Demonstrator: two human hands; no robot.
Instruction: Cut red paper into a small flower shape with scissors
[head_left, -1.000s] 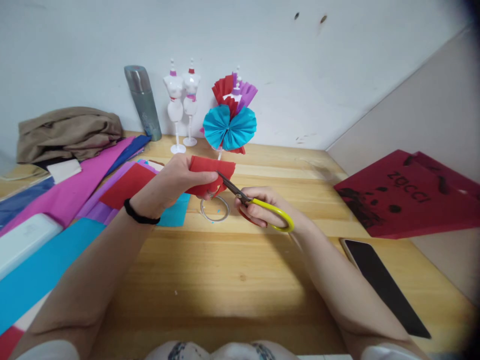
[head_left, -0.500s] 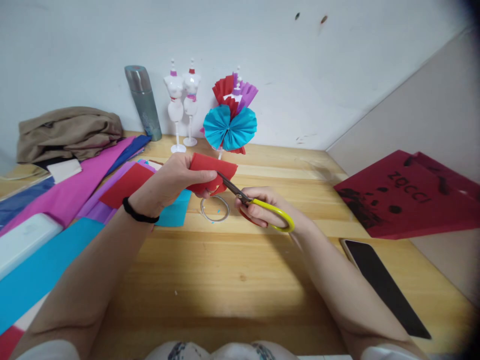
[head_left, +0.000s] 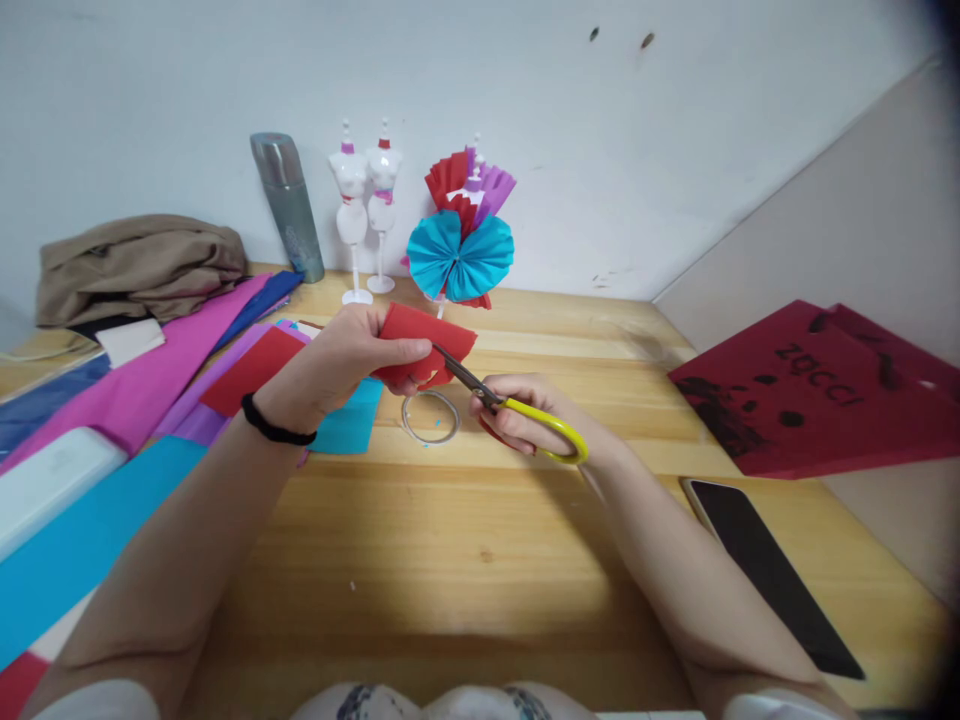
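Between the thumb and fingers of my left hand is a piece of red paper, held above the table. My right hand grips scissors with a yellow handle loop and dark blades. The blades lie across the lower part of the red paper, their tips near my left thumb; a cut strip hangs under them. Below, a roll of tape lies flat on the table with tiny blue scraps inside its ring. A blue paper piece is partly covered by my left wrist.
Mini mannequins stand by the wall, one dressed with a blue paper fan. A flask, brown cloth and coloured sheets are at left. At right are a red bag and a phone.
The red paper has tilted slightly, its right edge a little lower. Both hands and the scissors stay almost where they were.
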